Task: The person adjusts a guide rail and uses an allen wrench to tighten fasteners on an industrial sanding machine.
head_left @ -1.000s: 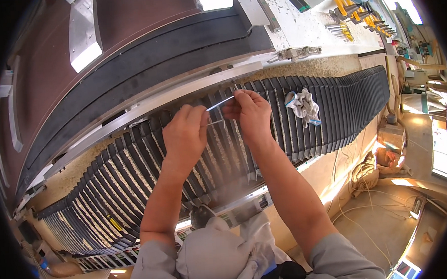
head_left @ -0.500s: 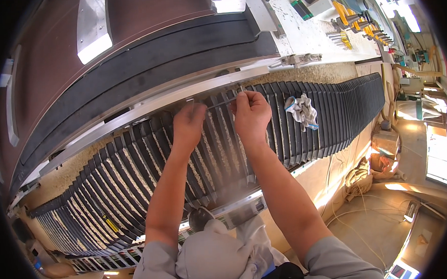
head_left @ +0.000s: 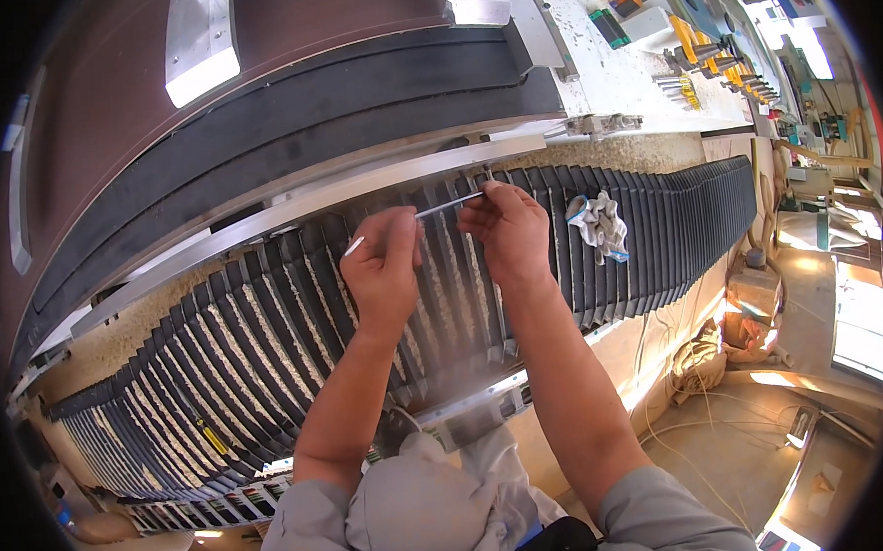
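A thin, pale metal rod (head_left: 448, 205) spans the gap between my two hands, over a long black pleated bellows cover (head_left: 296, 326). My left hand (head_left: 381, 278) is closed round one end of the rod. A small white tip (head_left: 354, 246) sticks out of that fist; I cannot tell whether it belongs to the rod. My right hand (head_left: 515, 235) pinches the other end between thumb and fingers, close to the cover's far edge. A crumpled white glove (head_left: 599, 227) with blue trim lies on the pleats, to the right of my right hand.
Beyond the cover runs a metal rail (head_left: 359, 193), below a large dark machine panel (head_left: 297, 114). A yellow-handled tool (head_left: 214, 438) lies on the pleats at left. Several tool holders (head_left: 713, 52) stand at the upper right. Loose cables (head_left: 699, 412) trail at the lower right.
My left hand has turned and moved slightly, so the white tip now shows. The right hand has shifted a little right and down, and the rod shows more plainly.
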Demonstrator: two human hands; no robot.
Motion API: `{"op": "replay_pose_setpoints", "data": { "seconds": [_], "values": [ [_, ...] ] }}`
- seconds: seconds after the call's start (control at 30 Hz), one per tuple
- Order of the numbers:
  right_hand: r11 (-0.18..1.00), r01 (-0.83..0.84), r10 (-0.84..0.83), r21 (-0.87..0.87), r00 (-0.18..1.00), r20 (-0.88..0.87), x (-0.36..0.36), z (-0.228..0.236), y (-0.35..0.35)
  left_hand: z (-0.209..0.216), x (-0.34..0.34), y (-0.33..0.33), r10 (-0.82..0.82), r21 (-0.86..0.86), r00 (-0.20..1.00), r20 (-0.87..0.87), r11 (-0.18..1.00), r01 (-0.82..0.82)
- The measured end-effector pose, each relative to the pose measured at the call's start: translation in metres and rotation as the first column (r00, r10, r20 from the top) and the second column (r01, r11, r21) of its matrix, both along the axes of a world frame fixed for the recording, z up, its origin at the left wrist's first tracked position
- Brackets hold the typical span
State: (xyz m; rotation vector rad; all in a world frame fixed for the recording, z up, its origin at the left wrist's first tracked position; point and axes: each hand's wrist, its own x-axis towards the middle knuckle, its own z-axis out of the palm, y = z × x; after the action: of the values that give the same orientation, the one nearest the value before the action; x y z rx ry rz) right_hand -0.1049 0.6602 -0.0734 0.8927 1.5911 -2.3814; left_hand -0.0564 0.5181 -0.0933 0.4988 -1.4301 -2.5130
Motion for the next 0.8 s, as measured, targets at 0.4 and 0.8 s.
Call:
{"op": "replay_pose_setpoints", "data": {
  "seconds": [0.4,0.8],
  "values": [
    [0.996,0.023,-0.027,0.09,0.999,0.042,-0.006,0.006,-0.003,-0.009,-0.001,0.004,-0.068,0.286,0.967,0.244,0.958,-0.005],
    [0.987,-0.094,0.106,-0.128,0.991,0.085,-0.008,0.004,0.018,0.012,-0.012,0.021,-0.111,0.234,0.993,0.025,0.967,0.103]
  ]
}}
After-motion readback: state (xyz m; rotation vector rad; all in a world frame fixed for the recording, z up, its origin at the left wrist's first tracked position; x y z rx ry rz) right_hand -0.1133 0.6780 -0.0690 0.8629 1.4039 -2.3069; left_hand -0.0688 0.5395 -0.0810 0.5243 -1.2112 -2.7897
